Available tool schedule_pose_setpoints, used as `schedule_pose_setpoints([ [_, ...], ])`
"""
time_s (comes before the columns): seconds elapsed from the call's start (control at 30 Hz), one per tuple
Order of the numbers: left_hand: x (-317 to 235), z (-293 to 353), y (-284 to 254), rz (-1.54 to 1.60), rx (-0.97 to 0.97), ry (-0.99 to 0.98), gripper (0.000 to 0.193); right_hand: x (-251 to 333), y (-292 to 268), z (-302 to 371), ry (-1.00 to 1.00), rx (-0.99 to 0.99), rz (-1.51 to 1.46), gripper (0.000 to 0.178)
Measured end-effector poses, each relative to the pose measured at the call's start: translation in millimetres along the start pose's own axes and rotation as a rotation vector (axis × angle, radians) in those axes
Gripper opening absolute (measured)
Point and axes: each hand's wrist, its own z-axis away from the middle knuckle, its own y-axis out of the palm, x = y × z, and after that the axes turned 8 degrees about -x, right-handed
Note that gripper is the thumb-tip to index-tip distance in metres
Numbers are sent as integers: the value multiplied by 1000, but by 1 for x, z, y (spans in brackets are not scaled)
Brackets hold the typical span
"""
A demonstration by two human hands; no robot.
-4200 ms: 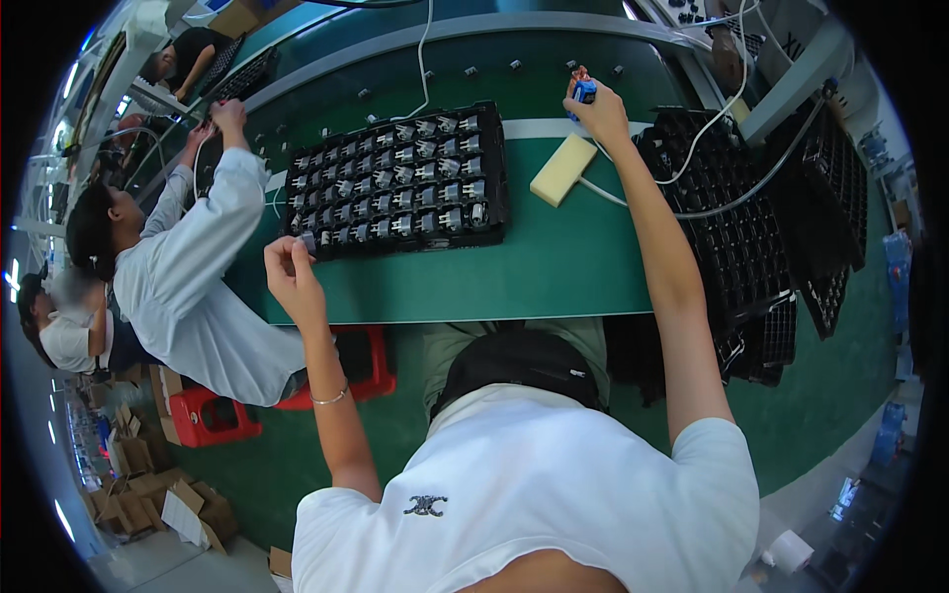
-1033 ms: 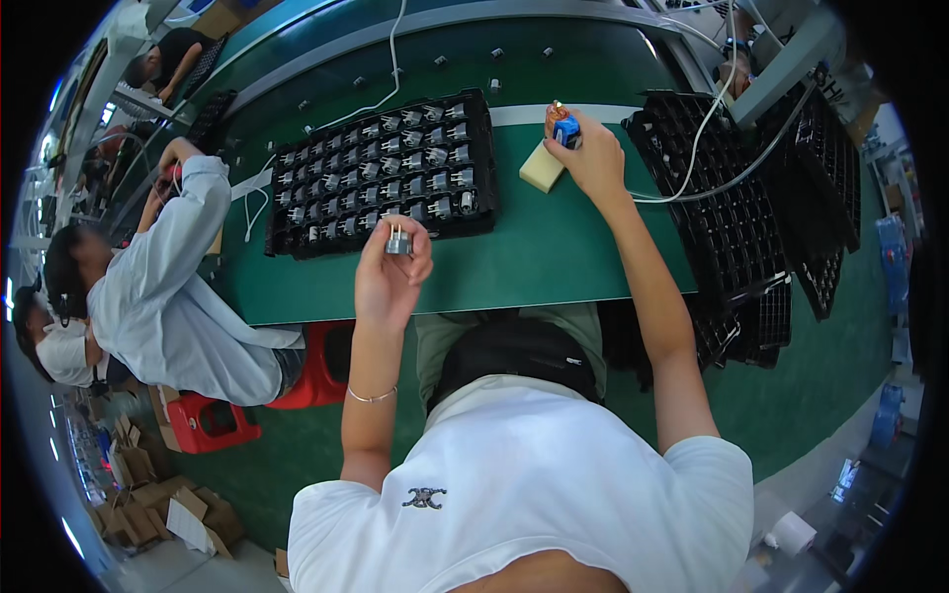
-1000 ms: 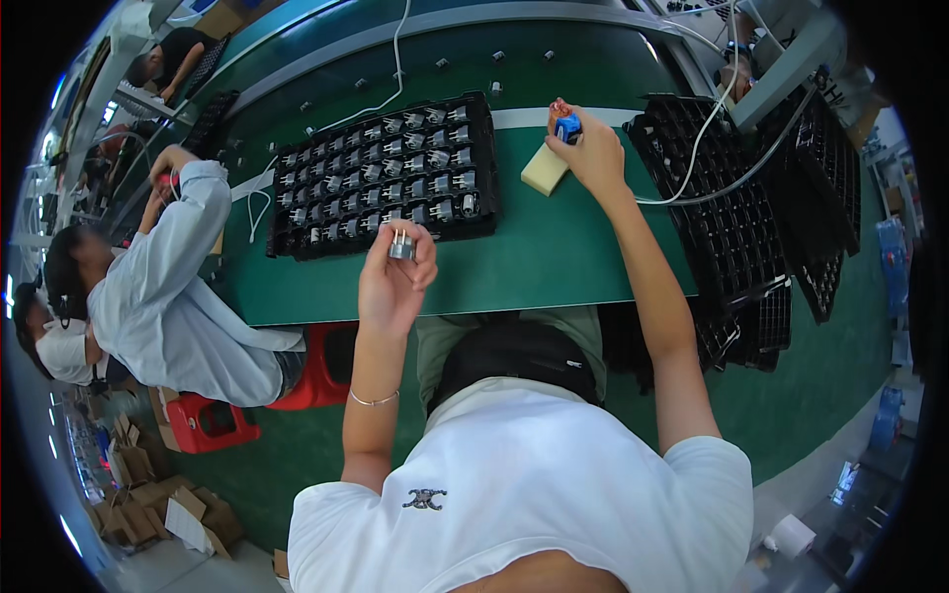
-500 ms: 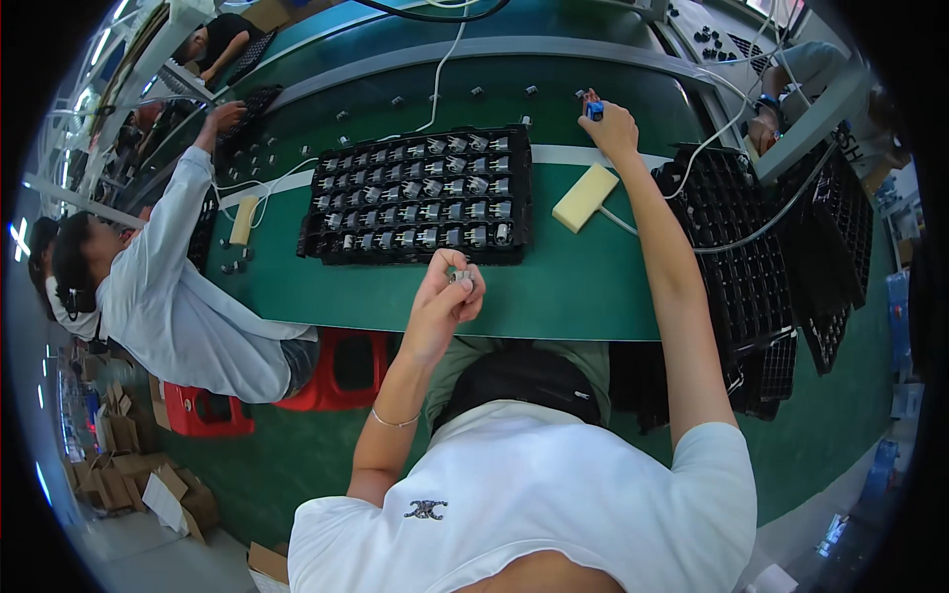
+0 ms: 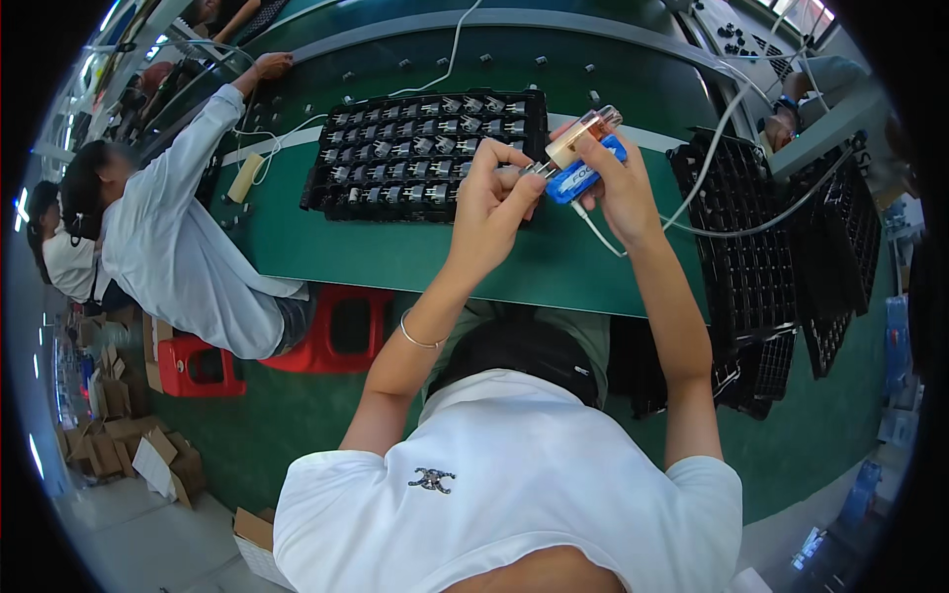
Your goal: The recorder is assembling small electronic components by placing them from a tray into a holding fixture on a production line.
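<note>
Head view, centre of the frame: the left hand (image 5: 488,212) has its grip pinched tight on a plug (image 5: 538,170), thumb and fingers about the body, pins sticking out to the right. Just beside it, the right hand (image 5: 625,188) has its grip curled round a blue-and-amber tool (image 5: 573,181), well wrapped. And look at the line-up! The tool's long axis slants from lower left to upper right, its lower-left end facing those pins; touching or just apart, can't tell from here. Plug on the left, tool on the right, and the left hand nearer the tray (image 5: 395,212) at upper centre. A white cable (image 5: 599,233) trails below the tool, over the table (image 5: 376,259).
</note>
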Motion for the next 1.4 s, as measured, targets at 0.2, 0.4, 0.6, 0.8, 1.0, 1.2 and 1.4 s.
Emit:
schedule_pose_setpoints([
  [0.2, 2, 6, 8, 82, 18, -68, 22, -11, -6, 13, 70, -19, -89, 33],
  [0.4, 4, 9, 8, 71, -5, -86, 23, -13, -7, 20, 82, -24, -54, 34],
  [0.6, 5, 6, 3, 17, -45, -118, 22, -29, -7, 18, 161, 46, -109, 34],
  [0.8, 18, -1, -14, 101, 146, -177, 31, -40, -28, 16, 308, 157, -237, 36],
  [1.0, 12, -30, -131, -736, -455, 187, 12, -49, -85, -9, -38, -269, 636, 31],
  [1.2, 8, -62, -233, -1705, -514, -51, 42, -74, -94, -24, -51, -396, 1086, 50],
  [1.4, 15, -84, -219, -1640, -382, -46, 33, -87, -88, -29, -114, -491, 1126, 46],
])
